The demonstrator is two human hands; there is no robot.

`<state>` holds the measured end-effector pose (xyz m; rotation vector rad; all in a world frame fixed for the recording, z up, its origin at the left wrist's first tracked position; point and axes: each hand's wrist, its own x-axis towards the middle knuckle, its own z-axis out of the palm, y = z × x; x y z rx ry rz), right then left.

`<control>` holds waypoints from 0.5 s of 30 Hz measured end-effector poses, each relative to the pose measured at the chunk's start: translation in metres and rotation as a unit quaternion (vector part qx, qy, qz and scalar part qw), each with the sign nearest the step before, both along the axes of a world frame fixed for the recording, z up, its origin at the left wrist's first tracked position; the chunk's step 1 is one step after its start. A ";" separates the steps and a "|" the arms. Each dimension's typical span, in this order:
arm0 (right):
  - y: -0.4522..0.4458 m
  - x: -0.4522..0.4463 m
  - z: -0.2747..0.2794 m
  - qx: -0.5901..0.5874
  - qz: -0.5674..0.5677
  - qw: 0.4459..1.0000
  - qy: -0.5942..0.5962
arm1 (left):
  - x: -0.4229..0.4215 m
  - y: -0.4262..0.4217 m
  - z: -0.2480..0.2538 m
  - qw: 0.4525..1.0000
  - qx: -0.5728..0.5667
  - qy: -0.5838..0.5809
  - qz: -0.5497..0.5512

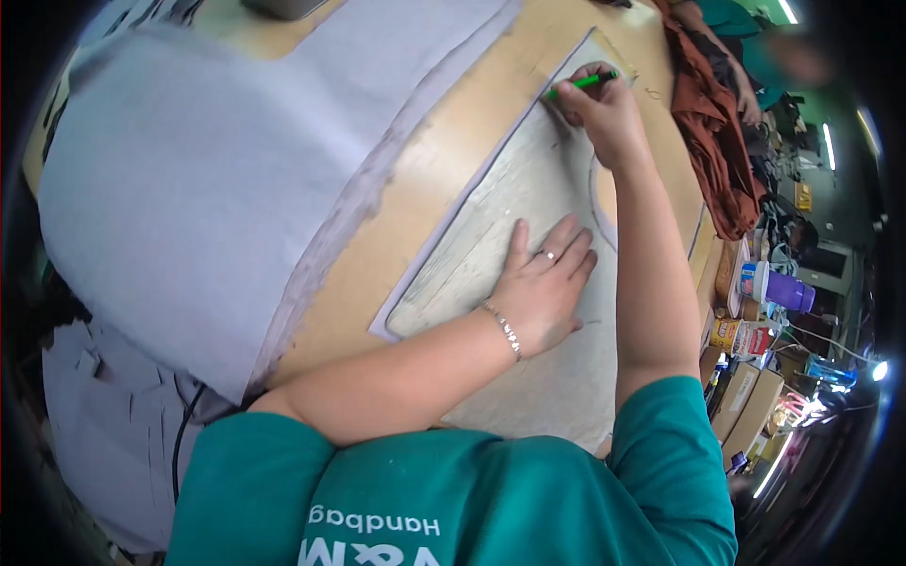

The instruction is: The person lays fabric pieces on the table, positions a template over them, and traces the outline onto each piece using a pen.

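A pale grey flat pattern piece with a worn surface and a curved cut-out on its right lies on the table. Thin edges of lilac material show from beneath it on the left. My left hand, with a ring and a bracelet, presses flat on the middle of the pattern, fingers spread. Near the pattern's far end, my right hand is closed around a green pen. The pen's one end is at the pattern's left edge; whether it touches the material I cannot tell.
A large lilac sheet covers the left of the tan table. Brown cloth hangs at the right edge, beside another person. Further right stand a purple container and cardboard boxes.
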<state>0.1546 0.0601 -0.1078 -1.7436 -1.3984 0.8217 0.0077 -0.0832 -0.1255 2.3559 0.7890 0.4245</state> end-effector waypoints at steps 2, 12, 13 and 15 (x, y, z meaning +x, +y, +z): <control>0.032 0.026 -0.004 0.027 -0.037 0.999 -0.028 | 0.002 0.001 -0.001 1.000 -0.006 -0.006 0.001; 0.133 0.105 -0.047 0.231 -0.199 0.947 -0.102 | 0.003 0.004 0.006 0.999 -0.017 0.028 -0.017; 0.127 0.103 -0.045 0.268 -0.211 0.940 -0.005 | 0.003 0.005 0.007 0.999 -0.016 0.033 -0.022; 0.106 0.114 -0.036 0.318 -0.223 0.910 0.143 | 0.003 0.007 0.010 0.999 -0.015 0.036 -0.026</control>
